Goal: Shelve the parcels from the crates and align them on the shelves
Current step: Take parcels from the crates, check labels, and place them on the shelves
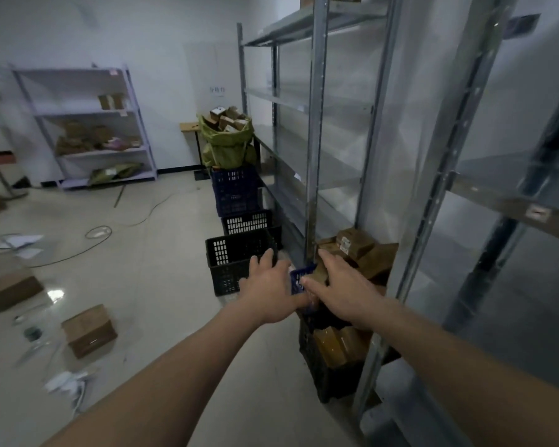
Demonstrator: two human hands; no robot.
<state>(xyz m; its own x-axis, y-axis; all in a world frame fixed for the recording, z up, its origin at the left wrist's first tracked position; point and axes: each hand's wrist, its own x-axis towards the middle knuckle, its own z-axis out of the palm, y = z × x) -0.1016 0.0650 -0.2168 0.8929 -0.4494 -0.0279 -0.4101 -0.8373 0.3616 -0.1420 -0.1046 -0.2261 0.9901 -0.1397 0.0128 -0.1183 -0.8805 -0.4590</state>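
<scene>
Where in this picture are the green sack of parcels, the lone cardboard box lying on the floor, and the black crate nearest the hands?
green sack (228, 146), head view, on its front cloth.
cardboard box (89, 330), head view, on its top face.
black crate (228, 256), head view, on its slotted side wall.

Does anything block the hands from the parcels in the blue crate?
Nothing visible does. The left hand and right hand are already at the blue crate, with parcels just beyond, beside the rack post.
</scene>
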